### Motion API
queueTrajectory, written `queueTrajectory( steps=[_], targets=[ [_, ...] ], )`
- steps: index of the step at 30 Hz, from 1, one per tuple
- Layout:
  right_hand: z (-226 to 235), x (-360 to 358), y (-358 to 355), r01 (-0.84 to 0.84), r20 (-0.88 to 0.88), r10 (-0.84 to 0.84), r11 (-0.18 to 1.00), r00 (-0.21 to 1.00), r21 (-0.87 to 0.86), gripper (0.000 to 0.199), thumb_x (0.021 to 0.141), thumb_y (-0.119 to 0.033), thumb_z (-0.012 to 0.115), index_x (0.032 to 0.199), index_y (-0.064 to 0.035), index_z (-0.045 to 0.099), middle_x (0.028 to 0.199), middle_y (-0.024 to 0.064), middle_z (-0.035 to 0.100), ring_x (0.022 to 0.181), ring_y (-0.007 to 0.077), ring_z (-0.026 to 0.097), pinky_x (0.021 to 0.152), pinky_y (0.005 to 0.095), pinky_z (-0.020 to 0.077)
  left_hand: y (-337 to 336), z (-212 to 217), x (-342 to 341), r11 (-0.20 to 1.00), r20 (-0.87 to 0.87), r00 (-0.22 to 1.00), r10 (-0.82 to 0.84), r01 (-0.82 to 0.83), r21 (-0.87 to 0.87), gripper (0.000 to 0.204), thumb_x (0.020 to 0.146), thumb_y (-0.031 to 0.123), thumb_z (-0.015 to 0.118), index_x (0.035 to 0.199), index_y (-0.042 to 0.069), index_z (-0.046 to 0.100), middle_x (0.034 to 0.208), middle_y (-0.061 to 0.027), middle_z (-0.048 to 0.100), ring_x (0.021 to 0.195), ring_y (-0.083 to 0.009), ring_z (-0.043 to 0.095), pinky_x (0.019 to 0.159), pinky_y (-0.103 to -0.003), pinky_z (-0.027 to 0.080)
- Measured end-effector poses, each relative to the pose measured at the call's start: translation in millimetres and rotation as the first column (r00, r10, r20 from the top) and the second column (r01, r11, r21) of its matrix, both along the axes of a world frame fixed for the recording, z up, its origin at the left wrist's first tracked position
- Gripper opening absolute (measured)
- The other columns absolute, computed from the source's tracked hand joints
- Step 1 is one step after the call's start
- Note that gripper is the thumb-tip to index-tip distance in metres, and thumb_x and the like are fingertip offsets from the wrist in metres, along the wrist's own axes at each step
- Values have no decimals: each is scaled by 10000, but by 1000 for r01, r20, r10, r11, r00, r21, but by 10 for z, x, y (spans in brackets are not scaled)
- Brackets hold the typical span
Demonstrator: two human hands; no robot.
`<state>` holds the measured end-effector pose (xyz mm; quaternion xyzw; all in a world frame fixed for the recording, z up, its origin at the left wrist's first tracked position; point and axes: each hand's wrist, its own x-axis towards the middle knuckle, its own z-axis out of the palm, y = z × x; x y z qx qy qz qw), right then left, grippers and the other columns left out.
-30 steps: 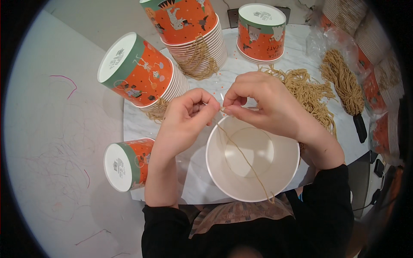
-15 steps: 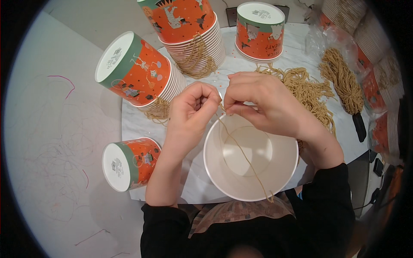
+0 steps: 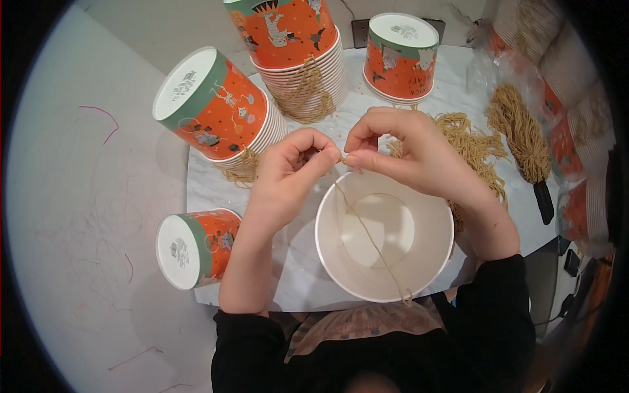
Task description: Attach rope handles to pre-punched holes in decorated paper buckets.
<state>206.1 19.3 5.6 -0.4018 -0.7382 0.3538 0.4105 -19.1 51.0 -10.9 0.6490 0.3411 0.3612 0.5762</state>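
Note:
A white-lined paper bucket stands mouth up in front of me. A tan cord stretches across its opening from the far rim to a knotted end at the near rim. Over the far rim, my left hand pinches the cord between thumb and forefinger. Close beside it, almost touching, my right hand pinches the same cord with thumb and forefinger. The cord's short end between the fingertips is mostly hidden.
Stacked orange and green buckets and a taller stack stand at the far left. Single upturned buckets sit at left and back. Loose tan cords and a black-wrapped cord bundle lie right, near bagged bucket stacks.
My right hand has turned, its thumb now meeting the cord beside my left fingertips. The whole view has shifted slightly. The bucket stays in place on the table.

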Motion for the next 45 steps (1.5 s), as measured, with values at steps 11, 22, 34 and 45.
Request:
queueTrajectory(
  steps=[11,22,34,45],
  targets=[
    [-23,24,55,-7,4,7,994,1000,-110,157,866,-116,749,864,17,665,812,20,631,797,96,565,747,270,470,-64,47,67,999,24,1000,3,-3,32,131,954,69,710,1039,-13,654,954,-2,657,823,-54,583,754,-222,484],
    [-254,48,306,-154,-47,152,987,987,-41,143,843,-131,712,851,-1,651,777,-1,627,734,92,565,683,277,486,-5,-105,107,998,158,986,55,-61,28,217,943,16,690,1077,58,525,969,21,591,867,-36,549,766,-193,449],
    [-467,27,450,-404,-459,159,764,874,-503,74,866,-118,676,896,-52,688,814,-32,647,714,44,567,658,221,462,-13,-170,169,933,151,962,228,-260,248,271,942,-41,643,992,93,412,965,-11,567,860,-66,502,774,-214,406],
    [-719,7,498,-669,-740,-62,382,669,-637,68,839,-76,639,888,-33,657,798,16,635,698,89,611,656,241,516,85,-110,45,899,235,923,305,-360,247,264,946,-43,622,1012,99,409,953,12,564,832,-58,483,720,-203,375]
  ],
)
